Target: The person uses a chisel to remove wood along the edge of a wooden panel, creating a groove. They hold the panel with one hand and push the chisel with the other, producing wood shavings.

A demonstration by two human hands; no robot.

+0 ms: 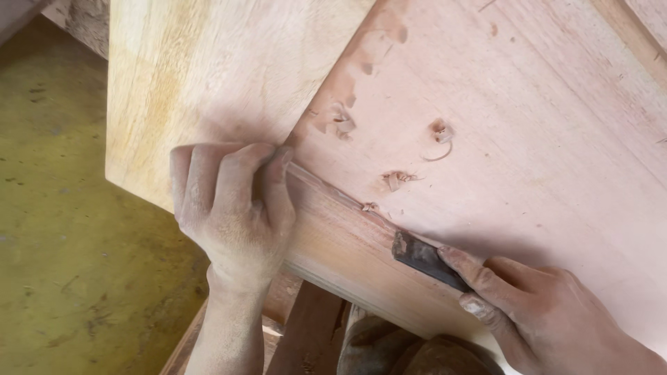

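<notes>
In the head view, a dark flat blade [422, 255] lay on the near edge of a pinkish board [528, 139], pinched between the right hand's [549, 319] thumb and fingers [462, 267]. To its left, the left hand [233, 208] rested on the board's moulded edge, fingers pressed together and curled over a paler plank [208, 69]; curled shavings [396, 179] lay farther off.

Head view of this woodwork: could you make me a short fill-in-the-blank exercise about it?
1. The right hand holds a dark ____ blade against the pinkish board.
2. The left hand presses on the board's ____.
3. Curled wood ____ lie on the board.
4. The neighbouring board looks ____.

Missing words: metal; edge; shavings; yellowish
</notes>
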